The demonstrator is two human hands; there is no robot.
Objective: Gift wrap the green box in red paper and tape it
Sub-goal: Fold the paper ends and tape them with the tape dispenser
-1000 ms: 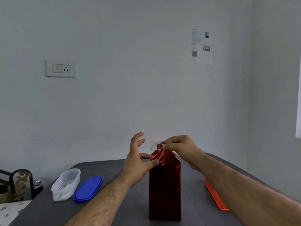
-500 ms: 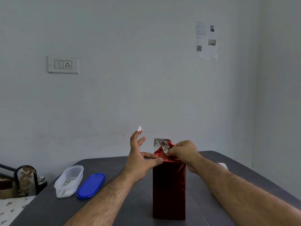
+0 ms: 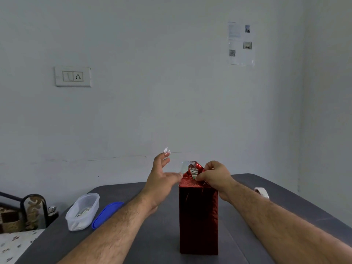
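The box [image 3: 198, 218] stands upright on the grey table [image 3: 148, 242], fully covered in shiny red paper; no green shows. At its top the paper is gathered into folds with a silver underside [image 3: 187, 165] sticking up. My right hand [image 3: 213, 174] pinches those top folds from the right. My left hand [image 3: 162, 176] is beside the top on the left, fingers spread, thumb touching the paper edge. A small piece of clear tape [image 3: 167, 150] clings to a raised left fingertip.
A clear plastic tub [image 3: 82, 211] and its blue lid [image 3: 106, 214] lie at the left of the table. A roll of white tape [image 3: 262, 192] sits behind my right forearm. A dark metal chair back [image 3: 28, 208] stands past the table's left edge. A wall is close behind.
My right hand has pressed the gathered paper lower onto the box top. The left hand stayed beside it with the tape piece raised. The view tilted, hiding a red-orange object at the right.
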